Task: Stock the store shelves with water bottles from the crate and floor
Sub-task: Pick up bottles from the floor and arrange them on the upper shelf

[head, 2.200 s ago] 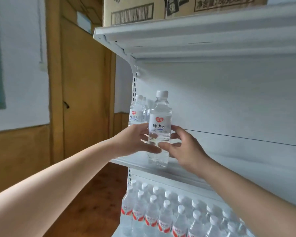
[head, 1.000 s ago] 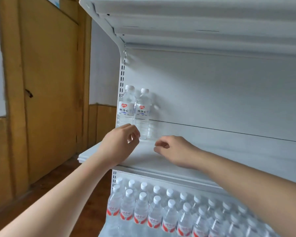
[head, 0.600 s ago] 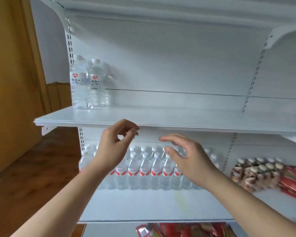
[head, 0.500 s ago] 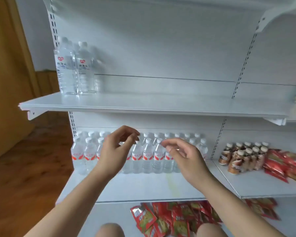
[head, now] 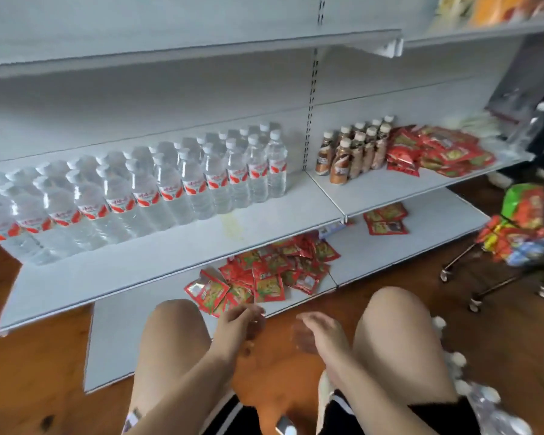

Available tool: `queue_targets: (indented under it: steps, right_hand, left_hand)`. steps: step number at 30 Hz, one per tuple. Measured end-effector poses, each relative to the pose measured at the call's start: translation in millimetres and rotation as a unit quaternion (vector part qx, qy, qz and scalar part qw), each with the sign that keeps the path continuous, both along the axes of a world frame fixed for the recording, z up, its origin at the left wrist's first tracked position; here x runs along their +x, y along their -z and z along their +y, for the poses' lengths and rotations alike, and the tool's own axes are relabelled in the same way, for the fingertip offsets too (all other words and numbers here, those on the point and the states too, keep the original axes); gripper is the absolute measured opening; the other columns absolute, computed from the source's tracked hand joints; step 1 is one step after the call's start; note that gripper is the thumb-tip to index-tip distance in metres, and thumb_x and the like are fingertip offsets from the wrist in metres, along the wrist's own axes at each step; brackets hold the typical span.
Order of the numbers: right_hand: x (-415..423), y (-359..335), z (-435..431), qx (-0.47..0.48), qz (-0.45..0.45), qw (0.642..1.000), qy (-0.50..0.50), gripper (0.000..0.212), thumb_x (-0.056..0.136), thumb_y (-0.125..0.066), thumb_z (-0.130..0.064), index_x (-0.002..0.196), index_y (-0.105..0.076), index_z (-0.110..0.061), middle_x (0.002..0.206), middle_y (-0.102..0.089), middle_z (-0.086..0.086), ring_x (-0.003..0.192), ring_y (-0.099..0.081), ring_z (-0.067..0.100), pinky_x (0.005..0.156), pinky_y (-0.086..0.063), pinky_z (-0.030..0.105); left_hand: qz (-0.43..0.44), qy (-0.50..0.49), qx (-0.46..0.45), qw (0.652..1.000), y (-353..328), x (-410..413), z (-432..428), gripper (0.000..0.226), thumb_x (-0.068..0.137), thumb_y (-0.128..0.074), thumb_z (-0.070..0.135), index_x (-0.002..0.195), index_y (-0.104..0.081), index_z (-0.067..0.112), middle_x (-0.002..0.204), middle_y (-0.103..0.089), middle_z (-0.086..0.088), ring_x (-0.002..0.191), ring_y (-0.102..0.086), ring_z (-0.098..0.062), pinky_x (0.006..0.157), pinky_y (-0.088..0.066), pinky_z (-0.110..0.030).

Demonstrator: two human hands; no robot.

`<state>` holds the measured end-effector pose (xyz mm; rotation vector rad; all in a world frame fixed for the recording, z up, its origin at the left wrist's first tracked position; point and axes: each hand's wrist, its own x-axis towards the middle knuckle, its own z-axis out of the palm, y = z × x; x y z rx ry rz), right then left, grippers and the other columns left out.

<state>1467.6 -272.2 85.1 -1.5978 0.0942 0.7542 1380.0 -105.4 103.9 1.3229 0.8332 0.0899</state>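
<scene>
- Both hands have been lowered from the upper shelf [head: 201,47] to a spot between the knees [head: 399,324], and the view has been dropped with them; the two bottles set up there are no longer seen.
- On the middle shelf [head: 157,265], a row of water bottles [head: 145,189] is packed upright along the back edge of the left bay, while the front edge is left bare.
- On the floor [head: 38,372], beside the right knee and at the lower right corner of the view, what looks like a wrapped pack of bottles [head: 496,416] is glimpsed, blurred, with white caps showing; it is judged to be the next supply.
- Nothing is held: the left hand [head: 237,324] is seen with fingers loosely curled, the right hand [head: 316,335] with fingers relaxed and partly spread, though detail is lost to blur.
- A turn toward the pack is called for; each bottle is best taken round the body, not the cap, one per hand, and carried upright.
- Labels should be faced outward, and the bottles set touching those already at the upper shelf's left corner.
</scene>
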Motion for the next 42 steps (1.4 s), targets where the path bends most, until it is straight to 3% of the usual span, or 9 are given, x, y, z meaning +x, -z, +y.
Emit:
queue_targets:
  steps: [5,9,13,18,22,26,31,38,42]
  right_hand:
    - [1,-4,-41,-0.022,-0.030,0.997,0.067,0.017,0.101,-0.059,-0.024,0.105,-0.068,-0.011,0.091,-0.076,0.014,0.078,-0.072,0.023,0.068,-0.057,0.034]
    - [-14,-5,-69,-0.044,-0.037,0.989,0.136,0.015,0.102,-0.057,-0.017,0.105,-0.067,-0.007,0.074,-0.071,0.005,0.053,-0.064,0.008,0.049,-0.049,0.018]
    - [-32,-16,-102,-0.081,-0.082,0.974,0.193,0.011,0.102,-0.055,-0.008,0.101,-0.066,-0.008,0.071,-0.064,-0.004,0.049,-0.059,-0.008,0.050,-0.043,0.006]
    - [-56,-16,-146,-0.115,-0.067,0.953,0.271,0.011,0.101,-0.056,-0.012,0.098,-0.066,-0.017,0.077,-0.070,0.010,0.059,-0.066,0.017,0.052,-0.049,0.023]
    - [-70,-18,-173,-0.131,-0.043,0.935,0.326,0.013,0.103,-0.052,-0.011,0.106,-0.064,-0.013,0.077,-0.070,0.007,0.053,-0.064,0.008,0.049,-0.048,0.020]
    - [-79,-11,-190,-0.146,-0.033,0.921,0.360,0.010,0.102,-0.054,-0.016,0.106,-0.063,-0.017,0.083,-0.071,0.006,0.063,-0.066,0.012,0.069,-0.057,0.041]
    - [-96,5,-207,-0.150,0.006,0.908,0.391,0.012,0.105,-0.051,-0.016,0.111,-0.060,-0.011,0.082,-0.067,0.006,0.066,-0.063,0.016,0.061,-0.050,0.029]
    - [-95,56,-244,-0.192,0.096,0.890,0.402,0.009,0.104,-0.051,-0.015,0.111,-0.056,-0.013,0.092,-0.067,0.015,0.069,-0.062,0.020,0.055,-0.046,0.025]
    - [-64,92,-273,-0.265,0.093,0.896,0.343,0.010,0.100,-0.051,-0.016,0.107,-0.055,-0.022,0.089,-0.067,0.007,0.084,-0.067,0.029,0.067,-0.052,0.039]
  left_hand:
    - [0.029,0.088,0.008,0.996,7,28,-38,0.013,0.095,-0.058,0.002,0.086,-0.068,0.000,0.070,-0.067,-0.006,0.055,-0.058,-0.016,0.057,-0.042,-0.029]
    - [0.016,0.195,0.013,0.981,6,42,-65,0.014,0.098,-0.058,0.004,0.097,-0.069,-0.004,0.080,-0.068,-0.010,0.066,-0.062,-0.021,0.065,-0.049,-0.030]
    - [0.001,0.269,0.001,0.963,13,57,-103,0.018,0.096,-0.057,-0.003,0.085,-0.071,0.000,0.071,-0.067,-0.010,0.064,-0.061,-0.021,0.063,-0.049,-0.027]
    - [-0.010,0.387,0.016,0.922,19,72,-144,0.015,0.094,-0.059,-0.004,0.088,-0.073,-0.001,0.076,-0.071,-0.009,0.066,-0.064,-0.016,0.063,-0.051,-0.021]
    - [-0.008,0.441,0.014,0.897,20,85,-178,0.017,0.097,-0.057,-0.002,0.089,-0.071,0.002,0.071,-0.069,-0.008,0.066,-0.061,-0.021,0.064,-0.048,-0.030]
    - [-0.004,0.500,0.030,0.865,23,92,-210,0.017,0.099,-0.053,0.000,0.096,-0.070,-0.001,0.078,-0.071,-0.012,0.068,-0.062,-0.023,0.065,-0.047,-0.033]
    - [0.014,0.565,0.048,0.823,34,95,-242,0.016,0.101,-0.053,0.004,0.098,-0.068,0.001,0.083,-0.070,-0.012,0.072,-0.061,-0.025,0.063,-0.047,-0.033]
    - [0.020,0.632,0.101,0.768,43,97,-287,0.014,0.101,-0.055,0.009,0.096,-0.068,0.008,0.088,-0.072,-0.009,0.069,-0.063,-0.016,0.065,-0.050,-0.029]
    - [0.061,0.633,0.131,0.760,65,118,-321,0.016,0.101,-0.056,0.017,0.095,-0.068,0.010,0.087,-0.073,-0.003,0.071,-0.064,-0.016,0.067,-0.049,-0.033]
